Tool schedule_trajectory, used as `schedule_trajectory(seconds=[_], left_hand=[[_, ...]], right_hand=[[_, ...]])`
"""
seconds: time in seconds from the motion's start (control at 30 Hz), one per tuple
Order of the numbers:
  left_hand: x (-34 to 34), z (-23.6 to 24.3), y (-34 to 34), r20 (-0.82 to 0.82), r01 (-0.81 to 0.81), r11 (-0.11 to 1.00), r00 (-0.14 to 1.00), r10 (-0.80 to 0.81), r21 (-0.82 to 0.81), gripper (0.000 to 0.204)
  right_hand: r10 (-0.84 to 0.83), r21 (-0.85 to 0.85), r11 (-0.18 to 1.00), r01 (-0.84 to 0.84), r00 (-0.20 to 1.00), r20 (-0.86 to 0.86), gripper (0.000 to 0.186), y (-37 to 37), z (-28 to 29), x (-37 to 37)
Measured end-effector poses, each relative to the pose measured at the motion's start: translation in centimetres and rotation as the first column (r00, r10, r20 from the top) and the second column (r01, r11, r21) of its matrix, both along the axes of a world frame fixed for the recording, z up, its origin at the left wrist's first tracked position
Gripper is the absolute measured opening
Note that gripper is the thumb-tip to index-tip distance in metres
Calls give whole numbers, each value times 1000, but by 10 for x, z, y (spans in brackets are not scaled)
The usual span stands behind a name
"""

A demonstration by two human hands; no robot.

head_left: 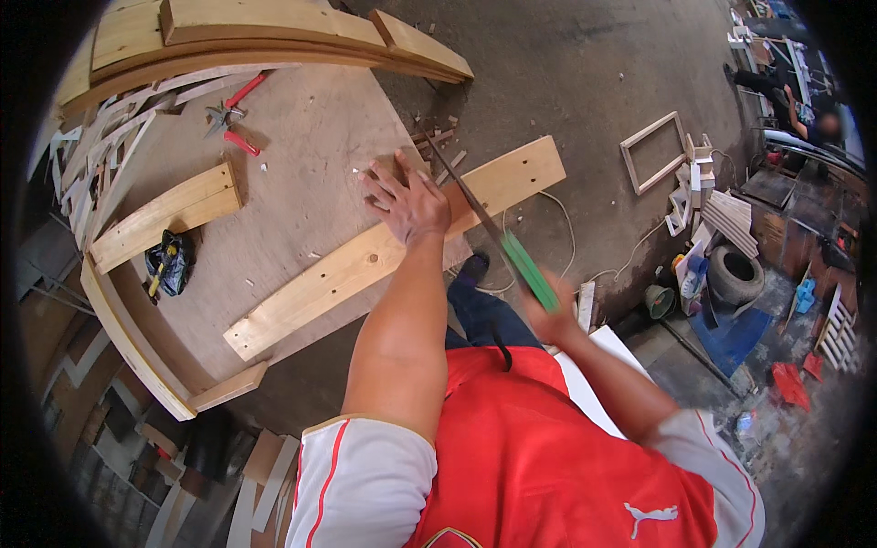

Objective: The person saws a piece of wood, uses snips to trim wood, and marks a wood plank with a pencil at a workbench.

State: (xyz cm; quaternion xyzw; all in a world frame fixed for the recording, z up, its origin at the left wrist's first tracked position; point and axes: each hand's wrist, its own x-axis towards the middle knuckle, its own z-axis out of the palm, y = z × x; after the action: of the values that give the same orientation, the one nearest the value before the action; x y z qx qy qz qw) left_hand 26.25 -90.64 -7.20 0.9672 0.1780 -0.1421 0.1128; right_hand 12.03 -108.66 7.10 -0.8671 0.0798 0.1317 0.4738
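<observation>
A long pale wooden plank (340, 274) lies aslant over the edge of a plywood sheet (306, 196), its right end jutting past that edge. My left hand (413, 203) presses on the plank, palm down with fingers spread over its far side. In my right hand (554, 312) is a handsaw with a green grip (530, 269). Its dark, narrow blade crosses the plank just right of my left hand. The right hand looks slightly blurred. From this view I cannot tell how deep the blade sits in the wood.
On the plywood lie red-handled pliers (228, 117), a shorter board (169, 217) and a black plastic bag (172, 260) with a yellow tool. Curved wooden framing (274, 27) borders the sheet. To the right are a wooden frame (653, 153), a tyre (734, 276) and a person (804, 114).
</observation>
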Motion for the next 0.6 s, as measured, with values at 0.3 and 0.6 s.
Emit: schedule_trajectory(seconds=[0.3,0.6], left_hand=[[-12,-2,9,-32,-5,1000,999,6,30,61],[-13,-11,-8,-1,25,999,1000,-25,22,60]], right_hand=[[-38,8,999,40,988,-151,20,-25,40,-69],[-76,57,995,83,991,-110,11,5,-16,23]])
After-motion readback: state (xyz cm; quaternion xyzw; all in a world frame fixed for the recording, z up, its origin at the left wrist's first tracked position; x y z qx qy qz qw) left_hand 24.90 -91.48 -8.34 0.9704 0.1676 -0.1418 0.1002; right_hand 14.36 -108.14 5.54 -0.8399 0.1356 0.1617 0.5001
